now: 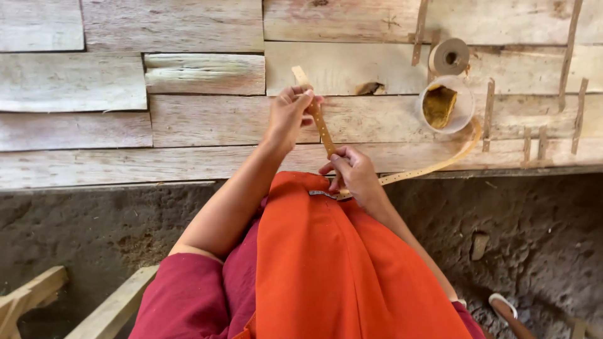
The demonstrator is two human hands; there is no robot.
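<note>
Head view: both hands, left (287,116) and right (352,172), pinch the perforated tan strip (321,125) taut over the orange cloth (339,263); uneven pull could kink or snap it.

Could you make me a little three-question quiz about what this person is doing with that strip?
1. True or false: both hands grip the tan punched strip.
2. What lies inside the clear round tub on the plank floor?
A. a yellow-brown lump
B. blue beads
C. water only
3. Fill in: beyond the tub lies a ____ of tape.

Key:
1. True: the left hand pinches the strip near its far end, and the right hand holds it lower, over the orange cloth on the lap.
2. A
3. roll
</note>
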